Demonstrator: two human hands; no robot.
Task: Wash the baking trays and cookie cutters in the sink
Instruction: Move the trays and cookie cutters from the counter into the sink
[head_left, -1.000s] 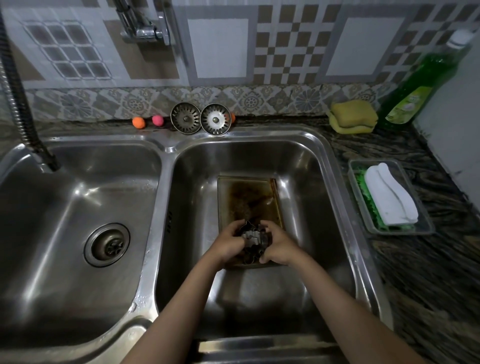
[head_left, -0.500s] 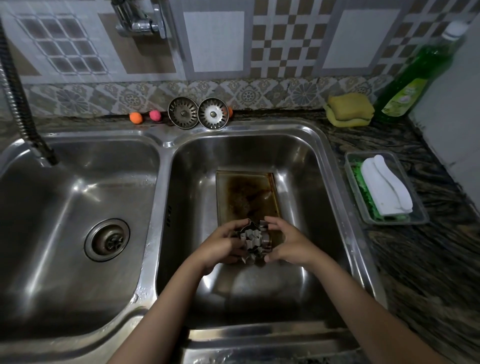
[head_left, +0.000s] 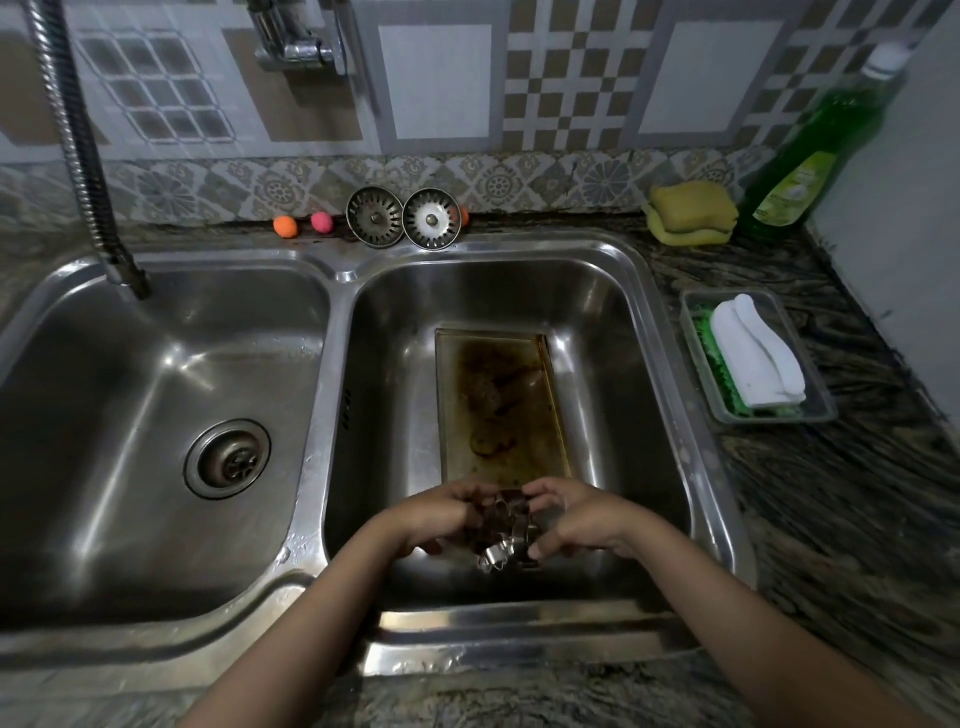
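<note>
A greasy, brown-stained baking tray (head_left: 498, 405) lies flat in the right basin of the steel double sink (head_left: 670, 364). Above the tray's near end, a cluster of metal cookie cutters (head_left: 506, 530) is held between both hands. My left hand (head_left: 441, 519) grips the bunch from the left with curled fingers. From the right, my right hand (head_left: 576, 519) grips it the same way. One flower-shaped cutter hangs at the bottom of the bunch. The tray's near edge is hidden by the hands.
The left basin has an open drain (head_left: 228, 460) and a flexible hose tap (head_left: 88, 171) hanging over it. Two strainer plugs (head_left: 402, 217) lean on the back ledge. A yellow sponge (head_left: 693, 210), green dish soap bottle (head_left: 810, 150) and a scrub brush in a container (head_left: 756, 358) stand on the right counter.
Both hands have lifted the bunch of cookie cutters off the tray and drawn it toward the near side of the basin.
</note>
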